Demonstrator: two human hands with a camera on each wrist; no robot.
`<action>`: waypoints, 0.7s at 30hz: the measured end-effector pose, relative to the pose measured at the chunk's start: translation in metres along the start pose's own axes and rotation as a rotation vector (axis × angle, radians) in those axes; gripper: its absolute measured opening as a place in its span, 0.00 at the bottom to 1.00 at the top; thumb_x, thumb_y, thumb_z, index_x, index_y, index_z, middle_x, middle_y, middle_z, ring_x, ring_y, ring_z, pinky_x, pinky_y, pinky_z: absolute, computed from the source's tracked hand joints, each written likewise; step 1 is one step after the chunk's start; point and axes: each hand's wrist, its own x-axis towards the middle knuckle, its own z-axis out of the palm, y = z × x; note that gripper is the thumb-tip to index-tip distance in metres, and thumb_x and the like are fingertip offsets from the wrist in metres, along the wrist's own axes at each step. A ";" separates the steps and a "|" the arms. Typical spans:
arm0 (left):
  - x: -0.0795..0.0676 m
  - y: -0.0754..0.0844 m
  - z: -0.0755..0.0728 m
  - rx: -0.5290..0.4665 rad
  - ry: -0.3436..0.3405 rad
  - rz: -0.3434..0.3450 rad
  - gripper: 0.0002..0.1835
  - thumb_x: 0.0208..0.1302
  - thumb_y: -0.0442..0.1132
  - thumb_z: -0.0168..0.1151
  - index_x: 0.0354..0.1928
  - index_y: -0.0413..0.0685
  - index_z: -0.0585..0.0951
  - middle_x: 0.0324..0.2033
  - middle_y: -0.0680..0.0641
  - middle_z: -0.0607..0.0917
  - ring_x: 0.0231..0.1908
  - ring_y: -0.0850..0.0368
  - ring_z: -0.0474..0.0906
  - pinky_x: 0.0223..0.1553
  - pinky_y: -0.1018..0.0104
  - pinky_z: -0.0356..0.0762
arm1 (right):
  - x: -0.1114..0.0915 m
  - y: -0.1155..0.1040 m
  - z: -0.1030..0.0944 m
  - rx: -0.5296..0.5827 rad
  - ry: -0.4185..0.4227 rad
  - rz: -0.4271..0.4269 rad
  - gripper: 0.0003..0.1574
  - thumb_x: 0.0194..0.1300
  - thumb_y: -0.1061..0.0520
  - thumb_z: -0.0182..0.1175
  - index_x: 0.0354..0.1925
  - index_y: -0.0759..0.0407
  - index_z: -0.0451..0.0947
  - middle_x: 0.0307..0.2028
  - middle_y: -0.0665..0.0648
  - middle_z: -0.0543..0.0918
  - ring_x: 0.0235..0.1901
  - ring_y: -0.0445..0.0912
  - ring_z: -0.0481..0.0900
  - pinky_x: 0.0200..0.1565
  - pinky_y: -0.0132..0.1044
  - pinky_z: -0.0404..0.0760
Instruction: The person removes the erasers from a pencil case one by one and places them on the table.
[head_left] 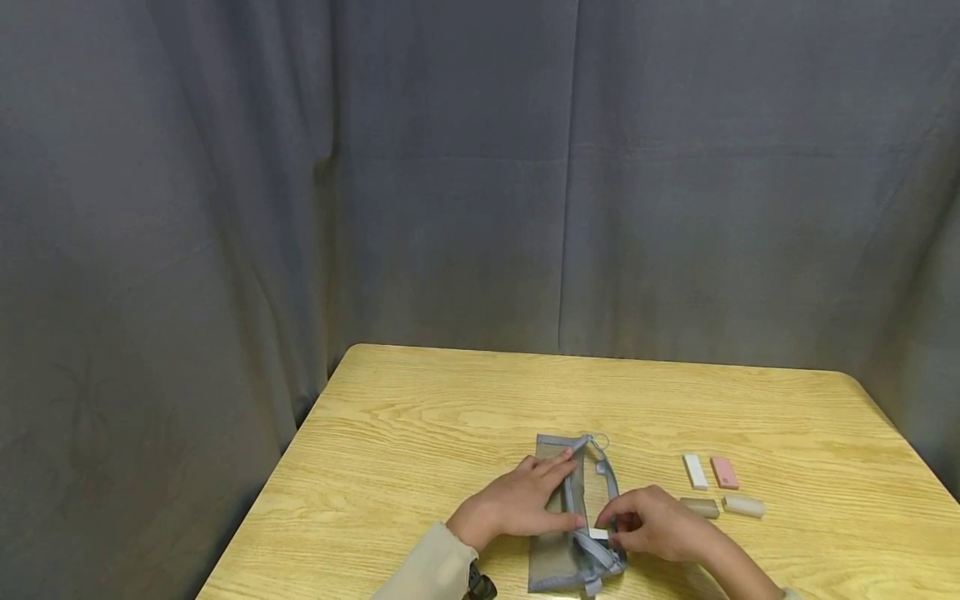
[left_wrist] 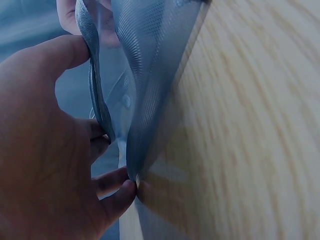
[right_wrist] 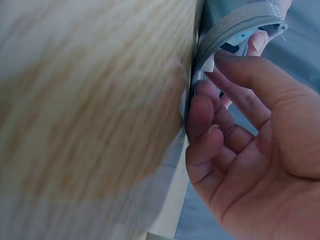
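Note:
A grey mesh pencil case (head_left: pixel 551 562) with a zipper lies on the table, its zipped mouth spread apart. My left hand (head_left: pixel 521 500) lies across its left side and holds the mouth's edge, the thumb near the close end and the fingers toward the far end. In the left wrist view, the left fingers (left_wrist: pixel 117 192) touch the zipper band and the mesh. At the mouth, my right hand (head_left: pixel 660 525) pinches a small white block (head_left: pixel 598 533), which looks like an eraser, between thumb and forefinger. The right wrist view shows it partly hidden by the thumb.
To the right of the case lie a white eraser (head_left: pixel 695 472), a pink eraser (head_left: pixel 724 472), a grey-brown block (head_left: pixel 701 507) and a pale block (head_left: pixel 744 506). The wooden table (head_left: pixel 420 408) ends at a grey curtain (head_left: pixel 465 183) behind.

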 end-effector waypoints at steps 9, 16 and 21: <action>-0.001 0.000 0.003 0.011 -0.004 -0.014 0.46 0.68 0.76 0.44 0.81 0.66 0.51 0.80 0.64 0.45 0.77 0.47 0.52 0.70 0.49 0.65 | 0.002 0.000 -0.001 -0.005 -0.043 0.013 0.10 0.63 0.58 0.71 0.44 0.56 0.87 0.25 0.40 0.78 0.25 0.31 0.72 0.28 0.28 0.74; -0.002 0.002 0.001 -0.005 0.006 -0.024 0.46 0.67 0.76 0.46 0.81 0.65 0.52 0.80 0.64 0.45 0.77 0.45 0.51 0.69 0.47 0.66 | 0.001 0.000 -0.003 0.050 -0.080 0.050 0.11 0.63 0.58 0.70 0.46 0.56 0.87 0.26 0.43 0.80 0.26 0.33 0.74 0.29 0.29 0.76; -0.001 0.000 -0.002 -0.015 0.003 -0.011 0.47 0.68 0.76 0.45 0.82 0.64 0.51 0.80 0.63 0.45 0.78 0.47 0.51 0.70 0.47 0.65 | 0.001 -0.002 -0.005 0.042 -0.072 0.049 0.11 0.63 0.59 0.70 0.46 0.55 0.87 0.26 0.43 0.80 0.26 0.33 0.74 0.30 0.29 0.76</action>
